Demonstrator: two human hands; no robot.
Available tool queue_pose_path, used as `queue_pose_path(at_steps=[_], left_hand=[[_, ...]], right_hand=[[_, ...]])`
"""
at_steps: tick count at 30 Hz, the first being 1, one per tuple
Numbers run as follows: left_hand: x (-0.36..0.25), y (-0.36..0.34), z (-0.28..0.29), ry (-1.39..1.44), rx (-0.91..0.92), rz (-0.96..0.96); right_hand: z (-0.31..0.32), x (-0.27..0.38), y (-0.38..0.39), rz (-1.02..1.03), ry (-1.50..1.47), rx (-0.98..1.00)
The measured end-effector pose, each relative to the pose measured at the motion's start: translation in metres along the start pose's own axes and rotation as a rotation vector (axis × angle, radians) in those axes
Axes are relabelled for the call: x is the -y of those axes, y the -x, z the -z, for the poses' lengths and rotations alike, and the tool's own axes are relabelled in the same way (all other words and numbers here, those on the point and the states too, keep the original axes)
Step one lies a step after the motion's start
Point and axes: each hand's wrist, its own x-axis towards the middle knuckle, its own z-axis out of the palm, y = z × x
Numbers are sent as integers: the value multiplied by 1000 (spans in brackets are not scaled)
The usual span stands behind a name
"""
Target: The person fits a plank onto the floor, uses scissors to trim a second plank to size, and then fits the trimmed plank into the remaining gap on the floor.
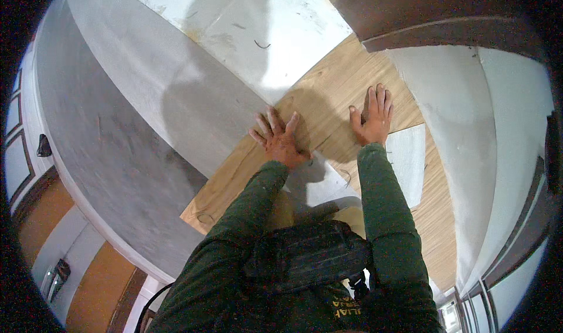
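Note:
My left hand [279, 134] lies palm down with fingers spread on a light wood-grain plank [213, 198], at its upper-left edge. My right hand [373, 115] rests with fingers stretched out on the same plank, farther right, its thumb apart. A white sheet [404, 166] shows below the plank at the right, beside more wood-grain surface [438, 215]. Above the plank is a stained white surface [305, 34] with shadows on it, and a pale grey strip [123, 51] runs diagonally to its left. A small dark curved strand [261, 44] lies on the white surface.
A darker grey surface [99, 127] fills the left, with panelled doors or walls [19, 151] beyond. A brown surface [434, 10] is at the upper right, pale walls [510, 122] curve down the right side. A black bag [308, 254] hangs at my waist.

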Motion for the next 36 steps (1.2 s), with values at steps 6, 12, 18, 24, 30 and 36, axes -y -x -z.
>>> queue_pose_path(at_steps=[6, 12, 18, 24, 30, 36], left_hand=[[8, 0, -7, 36, -43, -16], [5, 1, -10, 31, -15, 8], [9, 1, -11, 30, -40, -28], [0, 1, -7, -46, 2, 17], [-4, 0, -3, -140, 56, 30], [-2, -2, -8, -179, 22, 32]], right_hand=[[0, 3, 1, -10, 23, 19], [-5, -4, 2, -2, 35, 10], [-3, -2, 2, -8, 2, 8], [3, 4, 2, -34, -30, 18], [3, 1, 1, -26, -17, -4], [1, -2, 2, -45, -29, 27]])
